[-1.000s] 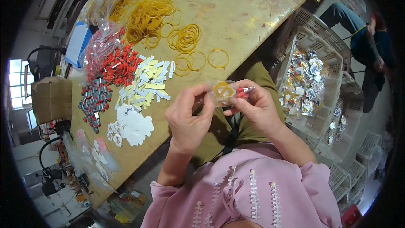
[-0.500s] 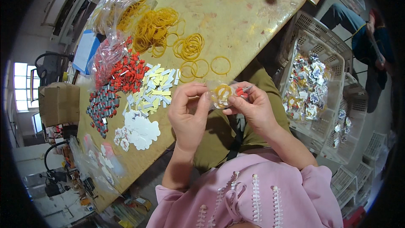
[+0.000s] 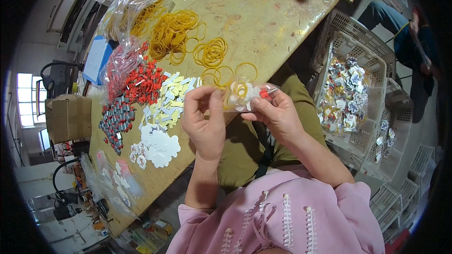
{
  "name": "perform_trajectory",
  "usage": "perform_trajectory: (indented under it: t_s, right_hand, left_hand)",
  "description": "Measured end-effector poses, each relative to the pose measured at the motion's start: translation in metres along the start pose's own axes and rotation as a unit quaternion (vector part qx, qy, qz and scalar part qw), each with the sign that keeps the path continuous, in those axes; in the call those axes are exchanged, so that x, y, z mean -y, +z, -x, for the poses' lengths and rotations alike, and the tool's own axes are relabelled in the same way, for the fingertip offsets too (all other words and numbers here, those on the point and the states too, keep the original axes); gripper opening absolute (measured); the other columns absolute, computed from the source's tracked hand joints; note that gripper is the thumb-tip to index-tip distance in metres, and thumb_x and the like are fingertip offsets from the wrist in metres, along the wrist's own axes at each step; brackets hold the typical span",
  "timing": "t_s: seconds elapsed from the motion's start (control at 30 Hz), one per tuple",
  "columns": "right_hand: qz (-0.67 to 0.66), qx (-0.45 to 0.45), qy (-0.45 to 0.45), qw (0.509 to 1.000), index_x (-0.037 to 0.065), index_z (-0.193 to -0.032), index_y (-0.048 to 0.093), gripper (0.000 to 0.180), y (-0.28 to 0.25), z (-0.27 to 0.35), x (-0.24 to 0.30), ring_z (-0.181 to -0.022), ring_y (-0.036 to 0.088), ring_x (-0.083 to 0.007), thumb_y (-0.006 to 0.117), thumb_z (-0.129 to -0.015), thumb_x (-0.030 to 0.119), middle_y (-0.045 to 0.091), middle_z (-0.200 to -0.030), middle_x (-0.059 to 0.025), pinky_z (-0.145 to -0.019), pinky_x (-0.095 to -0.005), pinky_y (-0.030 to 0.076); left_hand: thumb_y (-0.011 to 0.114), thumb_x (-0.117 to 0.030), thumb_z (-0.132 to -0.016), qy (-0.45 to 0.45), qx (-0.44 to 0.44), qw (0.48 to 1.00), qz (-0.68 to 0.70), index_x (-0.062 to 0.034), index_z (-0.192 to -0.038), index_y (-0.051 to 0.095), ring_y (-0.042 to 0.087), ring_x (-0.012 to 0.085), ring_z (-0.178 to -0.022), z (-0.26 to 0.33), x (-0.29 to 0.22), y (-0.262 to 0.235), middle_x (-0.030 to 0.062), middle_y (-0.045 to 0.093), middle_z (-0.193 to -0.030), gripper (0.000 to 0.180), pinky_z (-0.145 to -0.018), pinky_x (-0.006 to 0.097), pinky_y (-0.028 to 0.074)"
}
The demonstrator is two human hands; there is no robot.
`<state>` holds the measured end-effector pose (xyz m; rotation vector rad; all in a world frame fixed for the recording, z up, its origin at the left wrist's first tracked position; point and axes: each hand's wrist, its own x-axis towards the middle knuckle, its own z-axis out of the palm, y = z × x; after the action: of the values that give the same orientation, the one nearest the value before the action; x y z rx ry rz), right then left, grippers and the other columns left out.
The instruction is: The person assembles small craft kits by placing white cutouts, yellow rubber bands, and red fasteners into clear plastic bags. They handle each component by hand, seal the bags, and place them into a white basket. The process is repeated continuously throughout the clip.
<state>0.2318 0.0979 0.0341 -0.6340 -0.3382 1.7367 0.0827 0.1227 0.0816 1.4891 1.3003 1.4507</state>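
Note:
Over my lap, beside the table edge, I hold a small clear plastic bag (image 3: 239, 99) between both hands. A yellow rubber band, white pieces and a red-tipped part show through its film. My left hand (image 3: 205, 120) pinches the bag's left end between thumb and fingers. At the other end, my right hand (image 3: 278, 116) grips it close to the red part (image 3: 264, 93). Just beyond the bag, loose yellow rubber bands (image 3: 212, 52) lie on the table. White flower-shaped cards (image 3: 160, 145) and a pile of white and yellow strips (image 3: 170, 99) lie left of my left hand.
On the worktable (image 3: 263, 19) are piles of red-capped parts (image 3: 141, 81) and grey cylinders with red ends (image 3: 116, 121). White plastic crates (image 3: 372, 149) with filled bags stand at the right. A cardboard box (image 3: 68, 117) is at the left; another person's leg (image 3: 388, 21) shows at upper right.
The bag has shifted slightly left and is stretched wider, showing more of its contents. My left hand has moved a little left; my right hand still grips its end.

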Motion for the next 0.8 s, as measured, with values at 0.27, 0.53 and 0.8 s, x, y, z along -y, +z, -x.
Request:
perform_trajectory:
  t_s: [0.27,0.53,0.8]
  right_hand:
    - [-0.12,0.045,0.056,0.99,0.002,-0.133,0.049,0.038,0.002,-0.012,0.009,-0.109,0.064,-0.022,0.061,-0.098,0.013,0.062,-0.123,-0.0119,-0.088,-0.0402,0.061]
    - [-0.112,0.053,0.057,0.991,0.002,-0.124,0.057,0.033,0.005,-0.018,0.001,-0.096,0.068,-0.0185,0.067,-0.093,0.006,0.066,-0.111,-0.0096,-0.077,-0.0334,0.063]
    - [-0.106,0.011,0.058,0.993,0.001,-0.116,0.061,0.026,-0.004,-0.02,-0.008,-0.085,0.069,-0.0142,0.068,-0.092,0.006,0.069,-0.099,-0.0078,-0.07,-0.0285,0.063]
  left_hand:
    - [0.068,0.001,-0.088,0.067,0.058,0.995,-0.041,-0.0003,-0.097,0.064,0.061,0.0137,-0.079,-0.012,-0.005,-0.002,0.0072,0.066,-0.089,0.01,-0.073,0.027,0.051]
    - [0.066,0.0,-0.091,0.137,0.043,0.971,-0.191,-0.0016,-0.1,0.061,0.065,0.013,-0.075,-0.016,-0.011,0.004,0.0059,0.067,-0.083,0.011,-0.063,0.027,0.052]
    - [0.053,-0.007,-0.101,0.07,0.001,0.995,-0.068,0.0,-0.11,0.047,0.062,0.0101,-0.075,-0.022,-0.014,0.011,0.0074,0.058,-0.091,0.013,-0.058,0.021,0.052]
